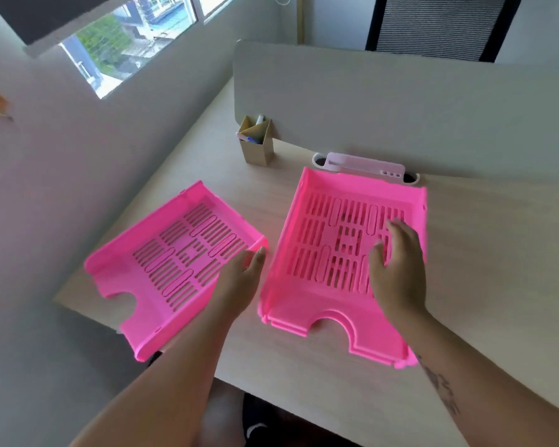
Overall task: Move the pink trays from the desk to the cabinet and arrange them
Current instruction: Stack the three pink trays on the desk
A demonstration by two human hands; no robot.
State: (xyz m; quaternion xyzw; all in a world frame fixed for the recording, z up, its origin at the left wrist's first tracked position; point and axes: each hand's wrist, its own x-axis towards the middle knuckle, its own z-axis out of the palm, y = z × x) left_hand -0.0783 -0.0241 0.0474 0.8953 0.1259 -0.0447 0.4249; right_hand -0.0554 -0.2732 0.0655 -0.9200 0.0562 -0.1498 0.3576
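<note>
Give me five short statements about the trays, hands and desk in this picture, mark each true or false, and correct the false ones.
1. Two pink trays lie on the desk. True: the left tray and the right tray.
2. The left tray overhangs the desk edge. True.
3. The right hand grips the cardboard pen holder. False: it is over the right tray.
4. The trays are stacked together. False: they lie side by side.
5. The left hand is at the left tray's right side wall. True.

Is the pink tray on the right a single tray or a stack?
A stack. The right-hand pink trays show several layered front edges around the cutout notch; exact count unclear.
</note>
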